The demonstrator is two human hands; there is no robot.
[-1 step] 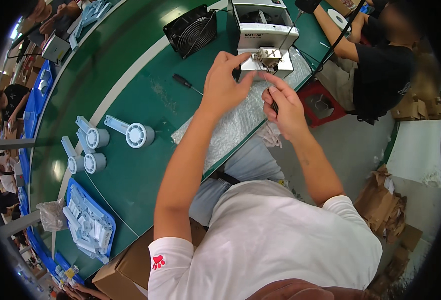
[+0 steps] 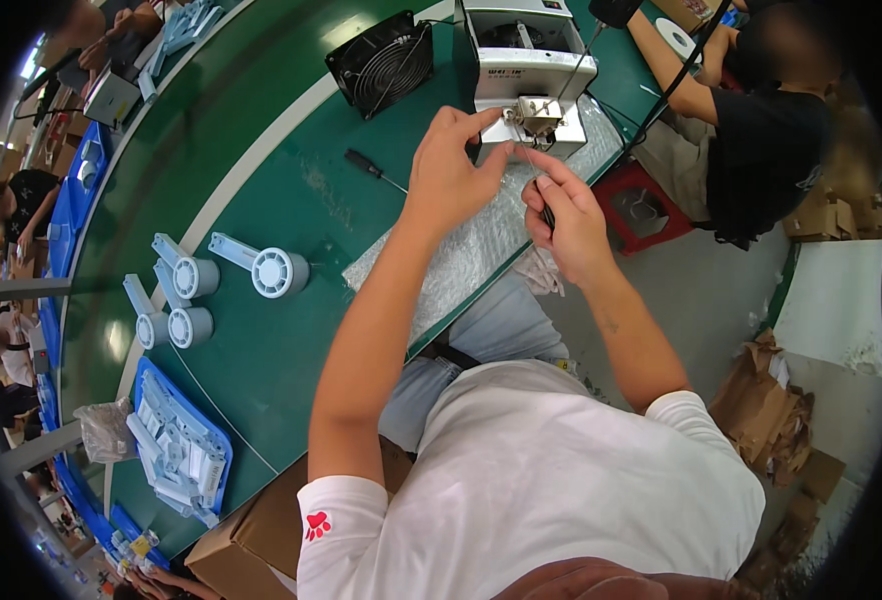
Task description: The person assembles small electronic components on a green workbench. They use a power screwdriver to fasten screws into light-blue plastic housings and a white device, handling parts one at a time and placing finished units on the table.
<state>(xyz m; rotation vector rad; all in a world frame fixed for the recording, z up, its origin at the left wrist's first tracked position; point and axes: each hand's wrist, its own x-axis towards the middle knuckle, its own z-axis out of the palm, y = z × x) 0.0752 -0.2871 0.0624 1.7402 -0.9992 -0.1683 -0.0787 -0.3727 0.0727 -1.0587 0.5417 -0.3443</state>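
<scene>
My left hand (image 2: pixel 453 165) reaches to the front of a silver bench machine (image 2: pixel 521 75). Its thumb and index finger are spread apart, the index tip at a small metal fitting (image 2: pixel 539 115) on the machine's front ledge. Close beside it, my right hand (image 2: pixel 573 220) is closed around a thin tool's dark handle (image 2: pixel 547 212). The tool's slim metal shaft points up toward the ledge, near my left thumb. Its tip is too small to make out, so its exact kind does not show.
Bubble wrap (image 2: pixel 461 262) lies under the machine. A black fan (image 2: pixel 381 65) and a screwdriver (image 2: pixel 364 162) are to the left. Several light-blue handheld fans (image 2: pixel 279 271) stand farther left, above a blue tray (image 2: pixel 223 480) of parts. A co-worker (image 2: pixel 766 150) sits at right by a red stool (image 2: pixel 641 205).
</scene>
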